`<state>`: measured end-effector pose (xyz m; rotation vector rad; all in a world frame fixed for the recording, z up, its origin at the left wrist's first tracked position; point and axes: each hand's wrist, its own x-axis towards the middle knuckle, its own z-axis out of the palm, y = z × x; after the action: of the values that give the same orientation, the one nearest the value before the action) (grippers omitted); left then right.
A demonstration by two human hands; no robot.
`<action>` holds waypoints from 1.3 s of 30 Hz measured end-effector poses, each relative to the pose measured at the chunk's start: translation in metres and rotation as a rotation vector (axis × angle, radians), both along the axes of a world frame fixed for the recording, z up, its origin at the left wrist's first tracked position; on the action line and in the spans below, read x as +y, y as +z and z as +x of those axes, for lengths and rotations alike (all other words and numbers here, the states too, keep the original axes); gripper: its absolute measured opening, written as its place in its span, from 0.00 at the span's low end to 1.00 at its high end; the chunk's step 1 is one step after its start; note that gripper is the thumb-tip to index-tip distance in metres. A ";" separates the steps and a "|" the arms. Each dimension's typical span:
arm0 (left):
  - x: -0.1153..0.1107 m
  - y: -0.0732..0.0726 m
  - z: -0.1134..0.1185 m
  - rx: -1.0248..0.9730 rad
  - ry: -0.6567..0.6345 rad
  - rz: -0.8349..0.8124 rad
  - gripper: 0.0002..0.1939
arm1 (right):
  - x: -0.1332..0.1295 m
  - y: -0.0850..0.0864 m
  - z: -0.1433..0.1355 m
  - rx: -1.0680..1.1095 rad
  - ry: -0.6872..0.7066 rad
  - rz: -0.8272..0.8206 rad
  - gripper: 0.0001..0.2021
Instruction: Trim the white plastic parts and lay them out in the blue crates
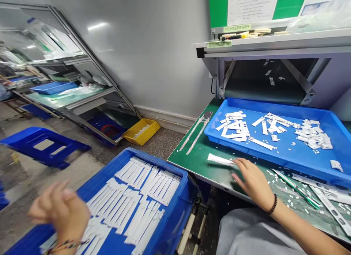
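My right hand (253,182) is over the green tabletop (189,163), with its fingers closed over one end of a white plastic strip (221,160). The strip's other end points left, and the gripped end is hidden under the fingers. My left hand (60,211) is raised above the near left side of a deep blue bin (161,160). Motion smears its fingers, so whether it holds anything cannot be made out. Inside that bin, many similar white strips (123,207) lie side by side in rows.
A shallow blue tray (276,105) holds piles of small white pieces below a conveyor belt (263,83). Calipers (196,132), a green pen (297,189) and white scraps lie on the table. A blue stool (41,141) and yellow bin (142,132) stand on the floor.
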<state>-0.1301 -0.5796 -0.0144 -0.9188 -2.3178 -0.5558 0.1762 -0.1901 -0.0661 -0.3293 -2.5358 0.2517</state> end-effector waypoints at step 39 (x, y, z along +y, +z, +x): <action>0.413 -0.003 0.090 -0.060 -0.733 -0.530 0.19 | 0.060 0.020 0.169 0.053 -0.109 -0.270 0.09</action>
<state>-0.0399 -0.1669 -0.0175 -2.0576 -2.1641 -0.2313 0.3455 -0.1302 -0.0458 -0.5553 -2.4240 0.5554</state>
